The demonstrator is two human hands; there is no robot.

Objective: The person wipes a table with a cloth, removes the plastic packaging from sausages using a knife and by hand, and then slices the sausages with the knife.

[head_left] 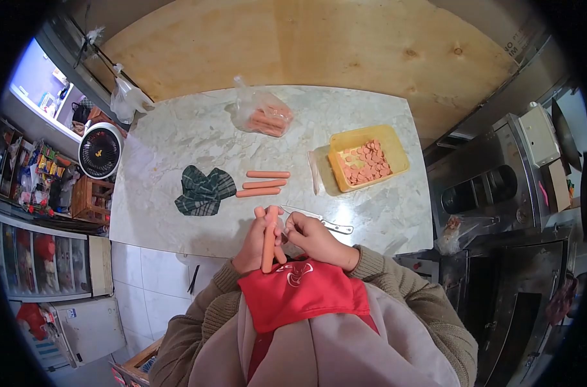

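Near the table's front edge, my left hand is closed around hot dog sausages, at least two of them crossing each other. Close beside it on the right, my right hand has its fingers pinched together; whatever is between them is too small or hidden to name. A knife with a dark, riveted handle lies on the table just beyond my right hand, its blade partly hidden. Three more hot dog sausages lie side by side ahead of my left hand.
A yellow plastic container with sliced sausage stands at the right, a thin pale strip beside it. A clear bag of sausages sits at the back. A dark checked cloth lies left. A fan stands past the left edge.
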